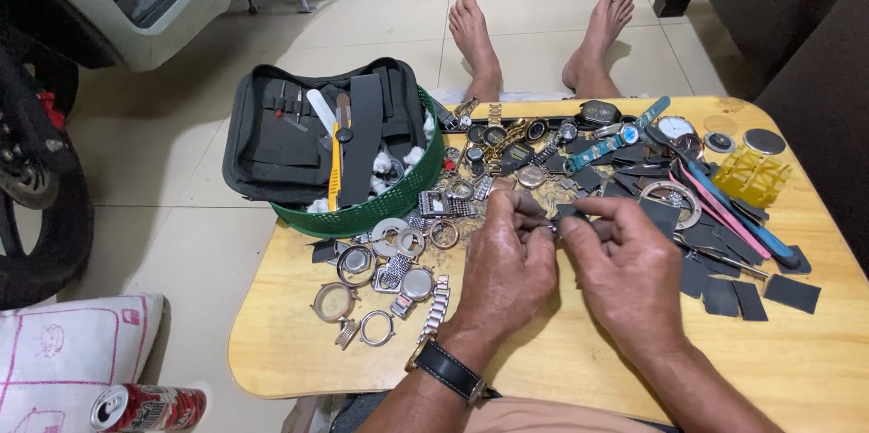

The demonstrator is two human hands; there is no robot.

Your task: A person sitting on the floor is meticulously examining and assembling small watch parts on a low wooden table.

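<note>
My left hand [507, 266] and my right hand [629, 266] meet over the middle of a low wooden table [561, 370]. Together they pinch a small dark watch part [568, 213] between the fingertips; most of it is hidden by the fingers. A black watch sits on my left wrist [448, 370]. Just left of my left hand lie several watch cases, bezels and metal bracelets [389, 279]. Beyond my hands is a heap of watches and straps [543, 148]. Dark strap pieces [751, 293] lie right of my right hand.
A green basket [380, 207] holding an open black tool case [308, 125] overhangs the table's back left. A yellow plastic holder [749, 178] stands at the back right. My bare feet [543, 35] rest on the tiled floor beyond. A drink can [145, 408] lies bottom left, and a scooter [54, 80] stands at left.
</note>
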